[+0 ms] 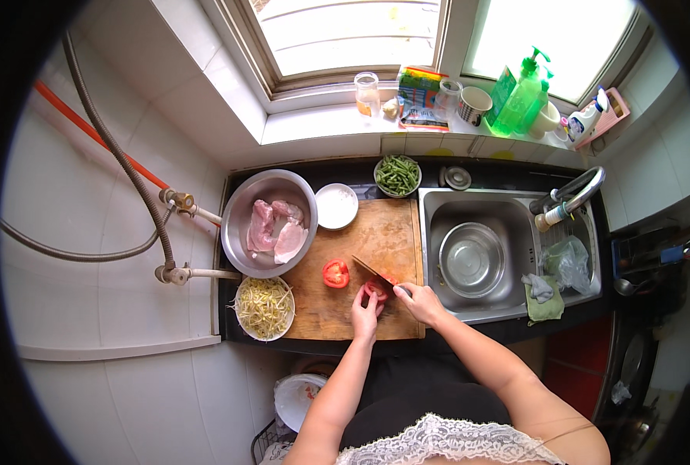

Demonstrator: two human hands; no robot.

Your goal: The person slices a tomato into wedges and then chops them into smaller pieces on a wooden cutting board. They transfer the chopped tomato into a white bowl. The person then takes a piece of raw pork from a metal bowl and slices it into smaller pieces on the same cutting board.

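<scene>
My right hand (421,303) grips the handle of a kitchen knife (370,268), its blade slanting up and left across the wooden cutting board (321,317). Under and beside the blade lie pieces of cut tomato (375,290). The fingers of my left hand (366,314) hold this cut tomato at its near side, close to the blade. A tomato half (336,273) rests apart on the board, left of the knife tip, with its cut face showing. The knife's edge and part of the tomato are hidden behind the blade and fingers.
Left of the board are a metal basin (232,232) with raw meat (269,228) and a bowl of bean sprouts (265,307). A white dish (337,206) and a bowl of cut green beans (397,175) stand behind. At right is a steel sink (432,215) holding a metal bowl (471,259).
</scene>
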